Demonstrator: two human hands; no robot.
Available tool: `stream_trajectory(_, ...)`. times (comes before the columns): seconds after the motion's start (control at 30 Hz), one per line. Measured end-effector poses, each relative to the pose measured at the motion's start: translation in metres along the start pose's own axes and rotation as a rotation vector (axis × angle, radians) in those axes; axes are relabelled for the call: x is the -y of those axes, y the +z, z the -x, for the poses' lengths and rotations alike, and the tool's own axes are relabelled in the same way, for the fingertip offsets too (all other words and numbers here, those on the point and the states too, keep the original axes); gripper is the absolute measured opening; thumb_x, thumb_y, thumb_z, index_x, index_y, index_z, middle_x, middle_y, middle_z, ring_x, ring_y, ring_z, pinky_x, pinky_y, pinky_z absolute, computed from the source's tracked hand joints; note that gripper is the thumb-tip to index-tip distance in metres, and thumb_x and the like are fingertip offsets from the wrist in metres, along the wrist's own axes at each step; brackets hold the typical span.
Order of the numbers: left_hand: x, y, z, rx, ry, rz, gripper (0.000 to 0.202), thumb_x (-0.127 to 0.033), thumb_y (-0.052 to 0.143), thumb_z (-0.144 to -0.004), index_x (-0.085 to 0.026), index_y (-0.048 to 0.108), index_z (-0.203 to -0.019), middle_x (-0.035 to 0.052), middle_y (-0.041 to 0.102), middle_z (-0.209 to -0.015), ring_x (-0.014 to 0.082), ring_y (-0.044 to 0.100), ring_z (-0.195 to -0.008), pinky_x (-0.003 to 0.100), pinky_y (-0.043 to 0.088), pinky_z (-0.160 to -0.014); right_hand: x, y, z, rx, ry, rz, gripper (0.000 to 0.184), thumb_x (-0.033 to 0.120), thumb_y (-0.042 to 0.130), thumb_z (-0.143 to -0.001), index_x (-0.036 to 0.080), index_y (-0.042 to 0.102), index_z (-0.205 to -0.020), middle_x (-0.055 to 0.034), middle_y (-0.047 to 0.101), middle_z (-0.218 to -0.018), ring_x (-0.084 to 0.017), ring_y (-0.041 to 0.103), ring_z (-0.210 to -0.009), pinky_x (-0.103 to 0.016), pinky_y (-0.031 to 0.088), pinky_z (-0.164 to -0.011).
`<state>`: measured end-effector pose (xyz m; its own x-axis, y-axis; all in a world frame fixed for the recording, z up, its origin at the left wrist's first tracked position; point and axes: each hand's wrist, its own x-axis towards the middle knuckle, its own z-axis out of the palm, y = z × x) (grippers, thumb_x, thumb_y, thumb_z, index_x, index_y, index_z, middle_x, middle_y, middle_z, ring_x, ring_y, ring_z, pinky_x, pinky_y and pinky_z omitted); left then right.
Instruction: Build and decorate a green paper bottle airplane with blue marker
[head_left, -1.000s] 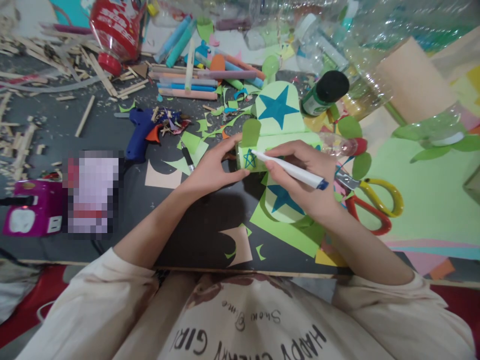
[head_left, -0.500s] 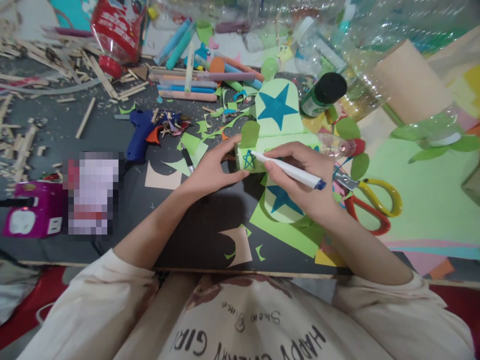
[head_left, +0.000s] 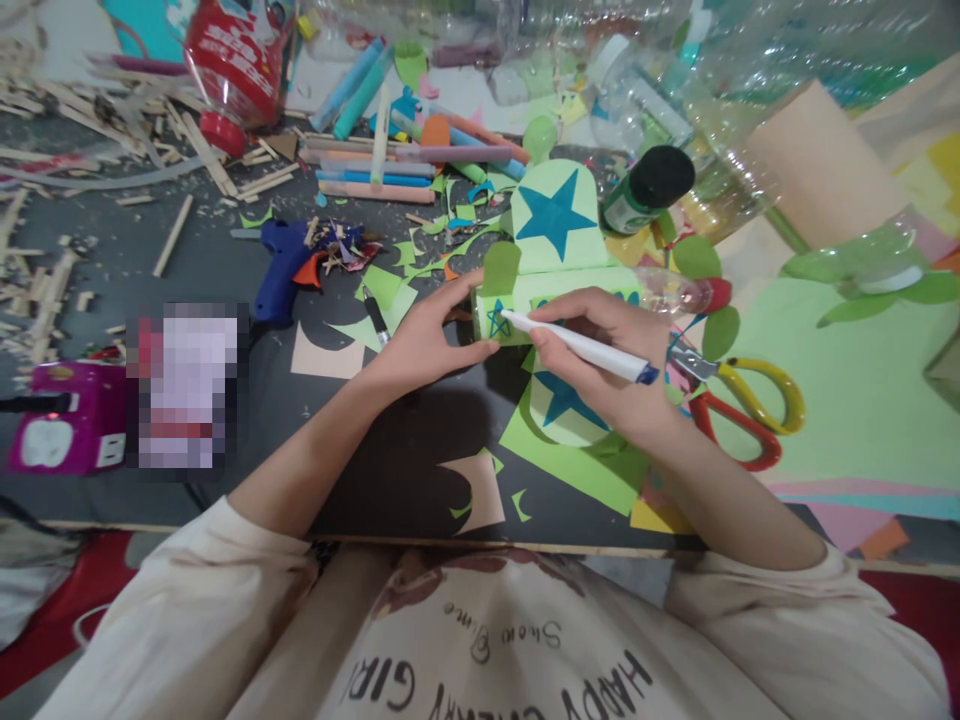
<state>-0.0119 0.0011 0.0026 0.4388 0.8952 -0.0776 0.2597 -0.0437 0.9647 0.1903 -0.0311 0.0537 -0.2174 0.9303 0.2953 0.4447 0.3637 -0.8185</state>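
A paper-covered bottle model (head_left: pixel 532 285) lies on its side, with pale green wings bearing blue stars and a red cap at its right end. My left hand (head_left: pixel 429 335) grips its left end between thumb and fingers. In my right hand (head_left: pixel 611 350) is a white marker (head_left: pixel 585 345) with a dark blue end, held like a pen. Its tip meets the light green paper at a small outlined blue star (head_left: pixel 497 318). The upper wing's star (head_left: pixel 555 213) is filled in; my right hand partly hides the lower wing (head_left: pixel 566 405).
Scissors (head_left: pixel 757 400) with red and yellow handles lie right of my right hand. A black-capped bottle (head_left: pixel 649 188) stands behind. Leftward are a blue glue gun (head_left: pixel 281 265), a black pen (head_left: pixel 375 315) and a purple device (head_left: pixel 71 420). Several markers (head_left: pixel 405 165) and green scraps lie at the back.
The marker and my right hand have shifted slightly to the right and down along the small star. My left hand and the bottle model stay almost in place.
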Motion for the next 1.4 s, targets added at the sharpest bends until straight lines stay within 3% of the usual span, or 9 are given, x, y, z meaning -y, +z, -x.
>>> stream_trajectory(0.27, -0.0005, -0.0006, -0.0009, 0.011, 0.007, -0.001, 0.073, -0.042, 0.07, -0.078, -0.02, 0.047, -0.144, 0.0113, 0.042, -0.157, 0.0322, 0.046, -0.14, 0.044, 0.042, -0.116, 0.0026, -0.0011, -0.0011, 0.081, -0.003, 0.046, 0.009, 0.028, 0.064, -0.087, 0.023, 0.071, -0.088, -0.0017, 0.075, -0.078, -0.014, 0.063, -0.06, -0.026, 0.047, -0.054)
stream_trajectory(0.7, -0.0016, -0.0006, -0.0005, 0.013, 0.007, -0.012, 0.075, -0.047, 0.071, -0.078, -0.02, 0.047, -0.144, 0.0118, 0.043, -0.156, 0.0329, 0.046, -0.14, 0.043, 0.041, -0.116, 0.0024, 0.0004, -0.0012, 0.072, -0.005, 0.044, 0.01, 0.03, 0.065, -0.088, 0.023, 0.072, -0.089, -0.0026, 0.075, -0.081, -0.014, 0.062, -0.06, -0.027, 0.049, -0.055)
stream_trajectory(1.2, -0.0006, -0.0007, -0.0002, 0.012, 0.006, 0.001, 0.074, -0.041, 0.07, -0.077, -0.018, 0.047, -0.144, 0.0126, 0.042, -0.157, 0.0325, 0.046, -0.141, 0.045, 0.041, -0.116, 0.0025, 0.0, -0.0006, 0.028, -0.026, 0.037, 0.006, 0.025, 0.063, -0.086, 0.023, 0.069, -0.085, -0.0014, 0.074, -0.078, -0.013, 0.061, -0.058, -0.026, 0.047, -0.053)
stream_trajectory(1.4, -0.0012, -0.0011, -0.0005, 0.019, 0.005, -0.002, 0.074, -0.044, 0.071, -0.077, -0.021, 0.047, -0.143, 0.0114, 0.041, -0.157, 0.0335, 0.045, -0.141, 0.044, 0.042, -0.115, 0.0019, 0.0, -0.0007, 0.069, -0.005, 0.06, 0.008, 0.027, 0.063, -0.086, 0.024, 0.07, -0.086, -0.0007, 0.073, -0.075, -0.014, 0.061, -0.058, -0.026, 0.047, -0.053)
